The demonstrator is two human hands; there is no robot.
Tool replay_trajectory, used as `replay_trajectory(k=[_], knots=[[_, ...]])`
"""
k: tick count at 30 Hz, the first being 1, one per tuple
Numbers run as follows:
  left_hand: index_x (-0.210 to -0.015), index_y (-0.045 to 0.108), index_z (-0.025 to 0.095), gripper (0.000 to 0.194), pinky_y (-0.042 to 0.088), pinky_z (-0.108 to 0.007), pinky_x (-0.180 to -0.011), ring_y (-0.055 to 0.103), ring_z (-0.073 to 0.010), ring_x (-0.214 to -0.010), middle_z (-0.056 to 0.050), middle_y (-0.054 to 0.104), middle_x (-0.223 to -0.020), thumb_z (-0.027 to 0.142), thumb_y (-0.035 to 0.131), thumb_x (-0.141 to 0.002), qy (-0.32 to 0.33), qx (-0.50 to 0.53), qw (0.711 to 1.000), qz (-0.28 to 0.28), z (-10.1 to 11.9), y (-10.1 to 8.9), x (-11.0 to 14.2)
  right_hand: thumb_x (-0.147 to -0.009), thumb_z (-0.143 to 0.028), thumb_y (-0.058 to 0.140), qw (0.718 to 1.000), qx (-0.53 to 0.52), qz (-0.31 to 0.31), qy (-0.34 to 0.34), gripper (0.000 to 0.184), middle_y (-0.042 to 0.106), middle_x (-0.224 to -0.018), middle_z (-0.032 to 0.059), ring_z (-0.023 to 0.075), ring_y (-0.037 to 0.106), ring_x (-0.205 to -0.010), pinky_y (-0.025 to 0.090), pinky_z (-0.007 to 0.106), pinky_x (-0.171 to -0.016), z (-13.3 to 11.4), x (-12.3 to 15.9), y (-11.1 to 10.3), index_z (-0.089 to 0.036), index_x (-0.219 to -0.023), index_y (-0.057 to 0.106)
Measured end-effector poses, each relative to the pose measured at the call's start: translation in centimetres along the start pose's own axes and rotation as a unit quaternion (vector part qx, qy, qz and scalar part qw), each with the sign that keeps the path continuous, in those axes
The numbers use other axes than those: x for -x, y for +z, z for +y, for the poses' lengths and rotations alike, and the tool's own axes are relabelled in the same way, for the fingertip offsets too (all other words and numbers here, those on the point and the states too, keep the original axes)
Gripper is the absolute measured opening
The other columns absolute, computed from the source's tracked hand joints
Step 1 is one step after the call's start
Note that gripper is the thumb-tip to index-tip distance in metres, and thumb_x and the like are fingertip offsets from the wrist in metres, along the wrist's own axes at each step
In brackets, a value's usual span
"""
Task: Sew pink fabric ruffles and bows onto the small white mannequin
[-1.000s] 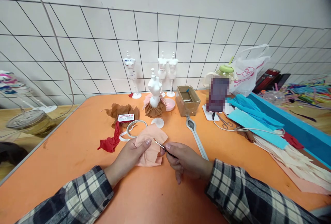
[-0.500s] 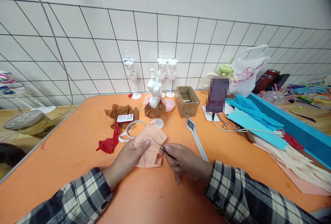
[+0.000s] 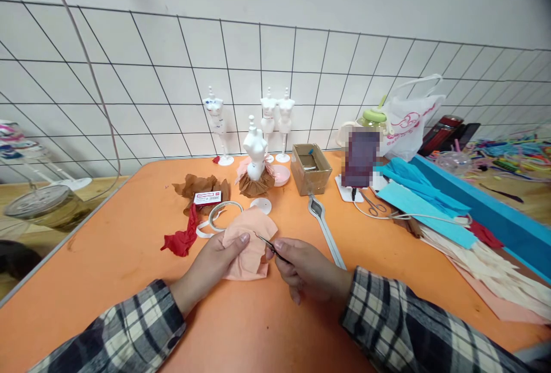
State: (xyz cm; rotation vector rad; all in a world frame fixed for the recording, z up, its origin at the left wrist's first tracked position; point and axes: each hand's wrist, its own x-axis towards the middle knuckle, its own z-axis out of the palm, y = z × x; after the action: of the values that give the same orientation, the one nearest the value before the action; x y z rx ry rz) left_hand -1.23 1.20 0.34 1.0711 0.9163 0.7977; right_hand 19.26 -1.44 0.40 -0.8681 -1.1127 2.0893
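A rounded piece of peach crepe paper (image 3: 247,224) is pinched at its left side by my left hand (image 3: 221,255), thumb on top. My right hand (image 3: 305,267) is closed around small scissors (image 3: 271,244), whose handles are mostly hidden in the fingers. Their thin metal tip lies at a slit near the middle of the paper. Just behind the paper stands a white mini mannequin (image 3: 255,149) with a gathered brown paper skirt (image 3: 256,184). A roll of tape (image 3: 226,216) is near my left hand.
Red paper (image 3: 181,239), brown paper (image 3: 196,185) and a small box (image 3: 207,198) lie left. Behind are several mannequins (image 3: 214,115), a pink dish (image 3: 281,175) and a cardboard box (image 3: 311,175). Rightward are a phone (image 3: 361,158), other scissors (image 3: 374,208) and blue paper sheets (image 3: 430,218).
The view has shifted very slightly. Both hands keep their hold, and the scissors' tip stays at the slit in the peach paper.
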Motion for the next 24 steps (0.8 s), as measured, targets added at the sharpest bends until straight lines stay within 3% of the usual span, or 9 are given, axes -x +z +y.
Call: replay_trajectory(k=[8,12,24], knots=[[-0.105,0.068,0.013,0.038,0.055,-0.029,-0.065,0.068,-0.0194,-0.068,-0.008,0.076,-0.088,0.042,0.068,-0.081,0.002,0.003,1.0,0.009,0.23,0.18,0.13,-0.087,-0.057,0.05,1.0,0.008,0.008,0.006,0.038,0.025,-0.051,-0.0121,0.0035,0.016,-0.037,0.043,0.018,-0.031,-0.09,0.03,0.15,-0.02,-0.093,0.051],[-0.102,0.069,0.012,0.038,0.055,-0.028,-0.065,0.068,-0.0196,-0.069,-0.008,0.076,-0.085,0.042,0.069,-0.08,-0.003,0.004,1.0,0.016,0.0,-0.03,-0.02,-0.088,-0.057,0.049,1.0,-0.005,0.004,0.005,0.038,0.027,-0.052,-0.0118,0.0035,0.017,-0.037,0.048,0.021,-0.034,0.04,-0.05,0.15,-0.02,-0.096,0.052],[-0.106,0.067,0.013,0.034,0.056,-0.031,-0.072,0.07,-0.0209,-0.077,-0.008,0.075,-0.093,0.04,0.061,-0.087,0.009,0.015,0.999,-0.028,0.03,0.08,0.07,-0.09,-0.051,0.049,1.0,-0.013,-0.022,-0.001,0.032,0.024,-0.051,-0.0114,0.0034,0.015,-0.037,0.049,0.02,-0.034,-0.05,0.06,-0.08,-0.019,-0.093,0.053]])
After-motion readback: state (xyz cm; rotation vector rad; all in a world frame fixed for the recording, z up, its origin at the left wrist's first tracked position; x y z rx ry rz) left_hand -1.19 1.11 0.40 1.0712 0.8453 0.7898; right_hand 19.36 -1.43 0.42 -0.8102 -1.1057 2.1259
